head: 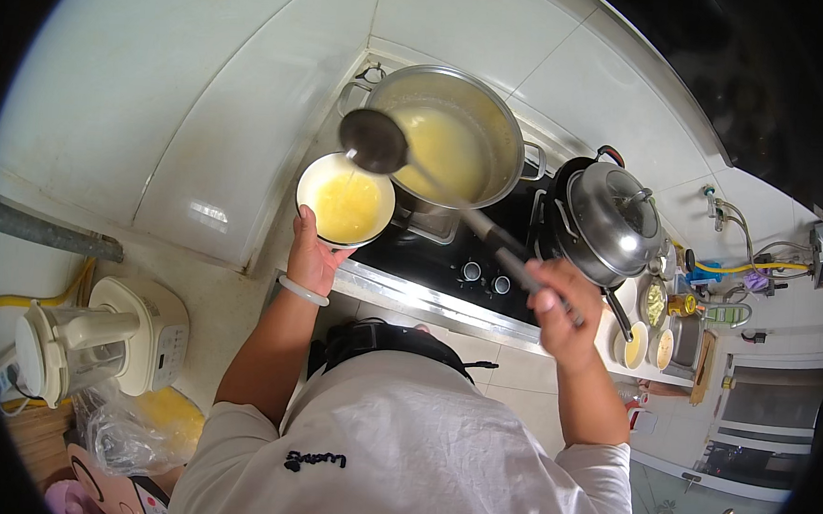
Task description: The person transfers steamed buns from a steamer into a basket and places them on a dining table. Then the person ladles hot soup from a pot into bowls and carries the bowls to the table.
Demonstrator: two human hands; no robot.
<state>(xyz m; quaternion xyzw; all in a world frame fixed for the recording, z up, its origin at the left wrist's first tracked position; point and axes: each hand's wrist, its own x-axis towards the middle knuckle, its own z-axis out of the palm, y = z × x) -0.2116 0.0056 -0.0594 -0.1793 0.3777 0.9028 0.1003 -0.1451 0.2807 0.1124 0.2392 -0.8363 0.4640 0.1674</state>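
My left hand (316, 255) holds a white bowl (380, 221) from below, thumb at its rim, beside the big pot. Yellow liquid food (344, 207) lies in the bowl. In my right hand (565, 305) is the dark grip of a long-handled ladle (374, 140), blurred at the handle. The ladle's bowl is tipped over the white bowl, and a thin stream runs down from it. Behind stands a large two-handled metal pot (493, 131) on the stove, with pale yellow soup or porridge (447, 142) inside.
A black wok (551, 220) under a domed metal lid (609, 205) sits on the black gas stove (418, 257), right. Several bowls and a plate of cut food (655, 304) line the counter near the sink (689, 337). A cream blender (145, 336) stands at left by a plastic bag (118, 430).
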